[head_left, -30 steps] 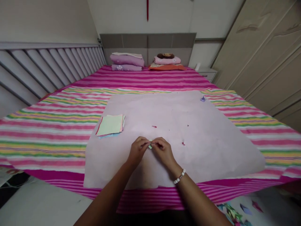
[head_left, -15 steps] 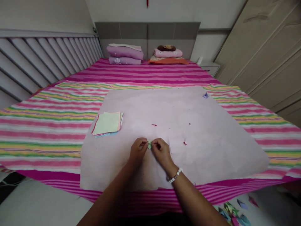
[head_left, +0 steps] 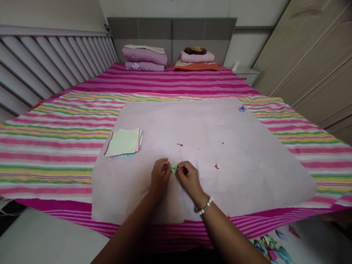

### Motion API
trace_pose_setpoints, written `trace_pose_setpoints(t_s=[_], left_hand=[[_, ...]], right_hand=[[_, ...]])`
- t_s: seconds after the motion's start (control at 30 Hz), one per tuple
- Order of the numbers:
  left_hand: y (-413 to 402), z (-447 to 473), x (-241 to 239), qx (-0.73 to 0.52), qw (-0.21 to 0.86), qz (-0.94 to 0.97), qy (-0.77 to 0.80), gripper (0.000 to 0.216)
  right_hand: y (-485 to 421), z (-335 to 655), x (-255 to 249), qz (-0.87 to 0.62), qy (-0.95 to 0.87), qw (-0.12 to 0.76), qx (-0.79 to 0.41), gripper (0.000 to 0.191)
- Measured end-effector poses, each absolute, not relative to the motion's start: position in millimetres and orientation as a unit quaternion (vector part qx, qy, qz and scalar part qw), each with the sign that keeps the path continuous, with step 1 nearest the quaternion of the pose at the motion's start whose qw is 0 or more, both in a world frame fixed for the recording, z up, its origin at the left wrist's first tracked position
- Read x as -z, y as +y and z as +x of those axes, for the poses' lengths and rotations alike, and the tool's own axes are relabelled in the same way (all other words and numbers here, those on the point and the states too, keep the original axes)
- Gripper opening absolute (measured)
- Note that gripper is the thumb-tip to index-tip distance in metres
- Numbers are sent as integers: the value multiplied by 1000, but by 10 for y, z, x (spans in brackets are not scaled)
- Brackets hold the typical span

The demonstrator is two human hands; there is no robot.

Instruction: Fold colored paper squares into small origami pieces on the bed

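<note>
A small folded piece of green paper (head_left: 173, 168) is pinched between both my hands over a large pale pink sheet (head_left: 247, 172) spread on the bed. My left hand (head_left: 160, 177) grips its left side with closed fingers. My right hand (head_left: 188, 177), with a white bead bracelet at the wrist, pinches its right side. A stack of coloured paper squares (head_left: 123, 143), a light green one on top, lies on the sheet to the left of my hands.
The bed has a pink, green and yellow striped cover (head_left: 55, 146). Pillows (head_left: 144, 58) and folded bedding (head_left: 197, 60) lie at the headboard. A small purple folded paper (head_left: 242, 108) sits far right on the sheet. Several folded paper pieces (head_left: 271, 249) lie on the floor at lower right. A wardrobe (head_left: 310, 58) stands at right.
My hands have parted slightly, so more of the green paper shows between them. The view has tilted down a little.
</note>
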State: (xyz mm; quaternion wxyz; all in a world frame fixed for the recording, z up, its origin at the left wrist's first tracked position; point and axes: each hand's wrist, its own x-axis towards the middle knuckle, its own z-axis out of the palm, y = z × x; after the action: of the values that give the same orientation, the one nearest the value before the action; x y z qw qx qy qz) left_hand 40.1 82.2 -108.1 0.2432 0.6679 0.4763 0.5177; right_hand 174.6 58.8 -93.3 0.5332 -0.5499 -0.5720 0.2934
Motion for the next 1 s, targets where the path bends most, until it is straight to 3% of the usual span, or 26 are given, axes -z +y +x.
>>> trace_pose_setpoints(t_s=[0.23,0.47,1.0], left_hand=[[795,413,1100,-495,178,720,452,26],[796,446,1163,-469,138,741,460,27],[825,454,1159,-451,150,746,467,23]], right_hand=[[578,1754,914,-540,-580,538,-288,13],[571,1755,910,-518,-596,548,-277,18],[527,1743,871,-524,-616,532,-252,17]])
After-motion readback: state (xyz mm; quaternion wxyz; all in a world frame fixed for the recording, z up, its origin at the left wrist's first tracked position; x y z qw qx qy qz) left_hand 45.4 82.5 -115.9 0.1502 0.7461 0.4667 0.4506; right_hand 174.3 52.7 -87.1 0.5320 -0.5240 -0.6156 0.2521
